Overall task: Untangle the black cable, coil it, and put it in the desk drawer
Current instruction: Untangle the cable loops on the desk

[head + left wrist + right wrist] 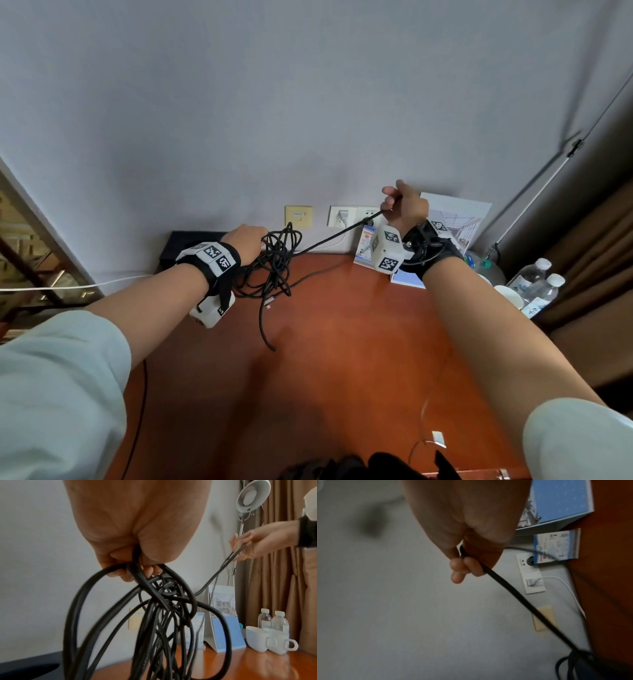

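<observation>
A tangled black cable (279, 257) hangs in loops above the back of the reddish wooden desk (342, 359). My left hand (245, 240) grips the top of the tangle (163, 601), fingers curled round several strands. One strand (339, 234) runs taut up and to the right to my right hand (402, 205), which pinches it (488, 573) in curled fingers, raised near the wall. A loose end of the cable (265, 329) trails down onto the desk. No drawer is in view.
Wall sockets (342, 216) and a yellow plate (298, 216) sit behind the tangle. A standing calendar (224, 622), leaflets, two white cups (271, 641) and water bottles (537, 284) crowd the back right. A dark box (185, 246) stands at the back left. A curtain hangs right.
</observation>
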`<state>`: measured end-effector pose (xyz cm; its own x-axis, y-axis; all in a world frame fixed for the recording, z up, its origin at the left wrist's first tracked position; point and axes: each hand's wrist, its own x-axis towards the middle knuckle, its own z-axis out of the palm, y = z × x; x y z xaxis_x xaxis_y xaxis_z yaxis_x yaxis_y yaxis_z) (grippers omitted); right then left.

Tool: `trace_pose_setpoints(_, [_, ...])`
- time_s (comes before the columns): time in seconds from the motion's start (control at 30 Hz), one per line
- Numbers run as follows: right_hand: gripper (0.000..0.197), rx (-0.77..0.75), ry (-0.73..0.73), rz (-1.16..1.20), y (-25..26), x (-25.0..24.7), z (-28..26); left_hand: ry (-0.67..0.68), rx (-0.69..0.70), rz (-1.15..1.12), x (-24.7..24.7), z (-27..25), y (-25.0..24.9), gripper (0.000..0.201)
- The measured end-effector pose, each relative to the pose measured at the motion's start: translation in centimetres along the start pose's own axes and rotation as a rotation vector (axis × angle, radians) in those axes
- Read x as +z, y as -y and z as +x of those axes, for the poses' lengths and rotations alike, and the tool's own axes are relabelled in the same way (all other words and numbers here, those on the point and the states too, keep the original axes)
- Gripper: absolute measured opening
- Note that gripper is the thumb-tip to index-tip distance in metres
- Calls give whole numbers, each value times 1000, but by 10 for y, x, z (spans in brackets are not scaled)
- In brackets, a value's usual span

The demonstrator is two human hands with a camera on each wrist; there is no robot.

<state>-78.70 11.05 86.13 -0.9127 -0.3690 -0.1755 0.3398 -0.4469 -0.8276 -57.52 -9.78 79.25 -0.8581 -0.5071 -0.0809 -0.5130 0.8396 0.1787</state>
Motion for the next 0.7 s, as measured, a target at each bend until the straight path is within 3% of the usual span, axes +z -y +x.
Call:
trace_pose_setpoints(0.13, [5,-270,98,-262,-8,9,-2,32,-41,48,7,3,6,11])
trace_pose_setpoints(0.23, [8,-389,160,-306,-10,16,-5,67,-62,70,9,8,11,13])
trace_pose_setpoints(0.33, [4,-415,83,-152,-7,20,-5,84,-101,73,11,11,18,20])
trace_pose_setpoints(0.43, [12,-380,45,-79,-2,18,-4,82,-138,65,12,9,22,22])
trace_pose_setpoints(0.57, [8,-377,-8,-187,-2,20,-12,109,-196,85,15,8,20,25])
trace_pose_setpoints(0.7, [6,-434,75,-302,-6,31,-23,185,-250,107,15,5,15,28])
